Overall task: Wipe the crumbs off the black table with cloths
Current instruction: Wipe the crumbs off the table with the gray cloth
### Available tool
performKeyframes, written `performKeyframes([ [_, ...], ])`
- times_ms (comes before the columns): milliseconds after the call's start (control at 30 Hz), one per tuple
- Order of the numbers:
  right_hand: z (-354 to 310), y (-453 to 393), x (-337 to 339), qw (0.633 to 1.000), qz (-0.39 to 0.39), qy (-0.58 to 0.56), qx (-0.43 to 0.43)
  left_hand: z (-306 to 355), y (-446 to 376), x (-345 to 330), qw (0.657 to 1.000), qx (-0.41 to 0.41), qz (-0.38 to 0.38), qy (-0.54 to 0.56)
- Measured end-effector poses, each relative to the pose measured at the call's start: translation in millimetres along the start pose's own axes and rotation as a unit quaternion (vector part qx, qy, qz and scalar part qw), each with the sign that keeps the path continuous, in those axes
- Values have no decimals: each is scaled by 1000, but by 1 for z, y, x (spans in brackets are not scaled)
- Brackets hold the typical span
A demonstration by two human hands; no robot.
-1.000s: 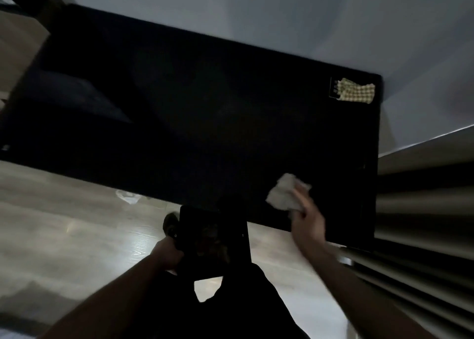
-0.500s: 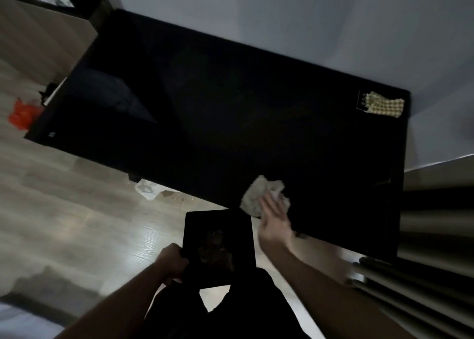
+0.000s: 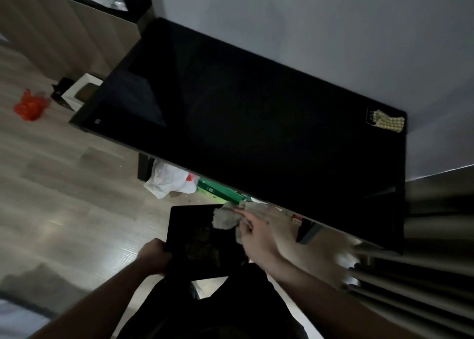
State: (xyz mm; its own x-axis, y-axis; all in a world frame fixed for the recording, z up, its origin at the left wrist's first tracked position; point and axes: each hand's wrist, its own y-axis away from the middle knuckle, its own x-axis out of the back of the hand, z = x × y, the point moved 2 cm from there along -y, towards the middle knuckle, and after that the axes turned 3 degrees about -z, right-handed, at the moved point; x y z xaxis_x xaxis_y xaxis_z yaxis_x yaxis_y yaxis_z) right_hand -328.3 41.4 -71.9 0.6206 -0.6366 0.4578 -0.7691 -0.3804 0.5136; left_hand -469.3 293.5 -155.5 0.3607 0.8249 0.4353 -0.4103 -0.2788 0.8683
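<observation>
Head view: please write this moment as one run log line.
right hand: holds crumpled pale cloth over flat black tray | left hand: grips tray edge, below black table front edge | checked cloth: far right corner

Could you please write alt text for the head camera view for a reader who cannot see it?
A right hand holds a crumpled cloth over a black tray gripped by the left hand, just below the edge of a black table. A checked cloth lies at its far right corner.
</observation>
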Motion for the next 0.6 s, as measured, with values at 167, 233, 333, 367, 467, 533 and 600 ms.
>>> performKeyframes([
  [167,-33,13,-7,998,58,-24,1,-70,16,49,998,3,53,16],
  [233,-42,13,-22,997,66,-32,-14,-100,19,69,997,12,70,15],
  [333,-58,8,-47,996,78,-25,-26,-141,17,99,996,32,83,21],
  [367,-64,6,-54,996,77,-29,-21,-151,16,108,995,41,88,21],
  [467,-86,-4,-76,998,50,-38,-18,-178,14,138,993,61,101,29],
  [533,-95,-13,-85,998,32,-45,-21,-191,10,155,991,76,109,26],
  [600,-105,-31,-96,999,23,-43,-22,-203,4,175,989,84,115,25],
])
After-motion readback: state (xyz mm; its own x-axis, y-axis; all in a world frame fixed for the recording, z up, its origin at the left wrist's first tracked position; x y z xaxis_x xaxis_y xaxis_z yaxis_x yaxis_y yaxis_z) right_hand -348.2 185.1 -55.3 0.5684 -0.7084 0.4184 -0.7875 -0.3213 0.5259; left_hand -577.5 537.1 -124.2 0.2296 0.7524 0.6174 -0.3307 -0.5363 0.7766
